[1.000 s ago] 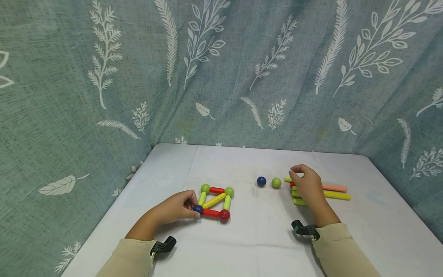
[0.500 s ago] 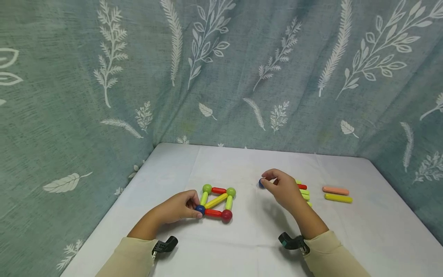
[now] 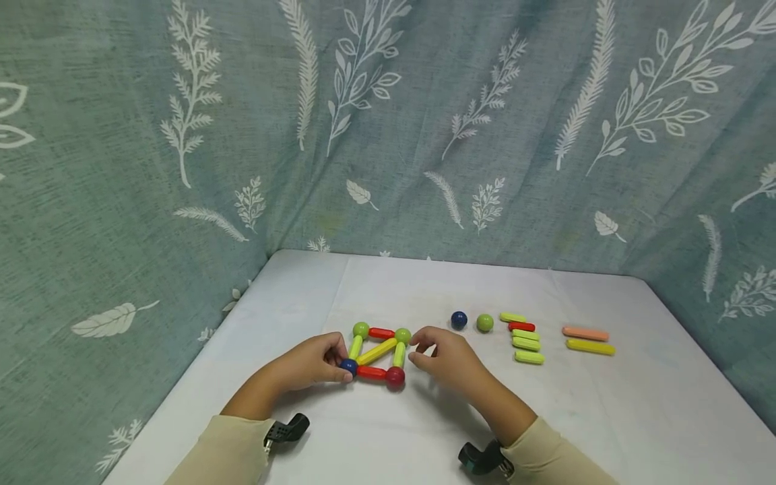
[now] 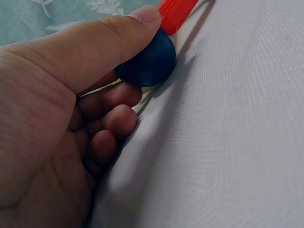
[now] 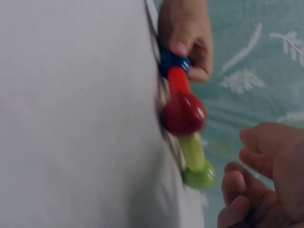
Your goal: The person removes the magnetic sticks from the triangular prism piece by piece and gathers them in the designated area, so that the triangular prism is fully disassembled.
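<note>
A flat four-sided frame of sticks and balls lies on the white-covered table: red sticks (image 3: 371,373) front and back, green sticks (image 3: 399,355) at the sides, and a yellow stick (image 3: 377,351) as the diagonal. My left hand (image 3: 306,364) pinches its blue corner ball (image 4: 152,59) between thumb and fingers. At the opposite side, my right hand (image 3: 448,358) hovers beside the far-right green ball (image 3: 403,335), fingers loosely bent with nothing between them. The front-right corner is a red ball (image 5: 184,114). Another green ball (image 3: 360,329) forms the far-left corner.
Behind my right hand lie a loose blue ball (image 3: 459,320) and a loose green ball (image 3: 485,322). Farther right is a column of short green sticks (image 3: 525,343) with one red stick (image 3: 521,327). Beyond it are an orange stick (image 3: 585,333) and a longer yellow stick (image 3: 591,347).
My right hand has travelled left from the loose sticks, past the loose balls, to the frame's right side. My left hand keeps hold of the blue corner ball.
</note>
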Tool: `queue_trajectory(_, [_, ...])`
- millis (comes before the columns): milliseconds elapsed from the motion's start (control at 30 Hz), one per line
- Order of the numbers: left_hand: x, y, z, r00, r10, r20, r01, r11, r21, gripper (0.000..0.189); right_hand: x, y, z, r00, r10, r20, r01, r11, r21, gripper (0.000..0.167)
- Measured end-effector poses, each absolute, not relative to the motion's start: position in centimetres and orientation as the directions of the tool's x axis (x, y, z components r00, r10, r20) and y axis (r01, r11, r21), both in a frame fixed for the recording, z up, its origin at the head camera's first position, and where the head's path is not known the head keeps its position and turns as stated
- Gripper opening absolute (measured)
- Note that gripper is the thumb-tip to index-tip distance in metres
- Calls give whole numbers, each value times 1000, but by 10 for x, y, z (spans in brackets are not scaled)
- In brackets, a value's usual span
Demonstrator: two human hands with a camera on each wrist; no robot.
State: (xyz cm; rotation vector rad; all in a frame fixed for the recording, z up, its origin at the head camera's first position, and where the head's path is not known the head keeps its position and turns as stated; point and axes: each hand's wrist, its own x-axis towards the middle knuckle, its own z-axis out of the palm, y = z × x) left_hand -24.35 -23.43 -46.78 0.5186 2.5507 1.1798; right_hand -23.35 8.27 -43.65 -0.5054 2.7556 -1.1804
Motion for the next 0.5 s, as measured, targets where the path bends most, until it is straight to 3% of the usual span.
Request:
queue_trajectory(267, [-244, -235, -470, -896, 431, -105, 193, 592, 782, 41, -223, 60, -444, -919, -384, -94, -215, 686, -695, 21])
queue_trajectory(500, [-244, -234, -469, -902, 416, -118, 174, 599, 782, 40, -218, 49, -448, -886, -449, -112, -279, 712, -645, 26])
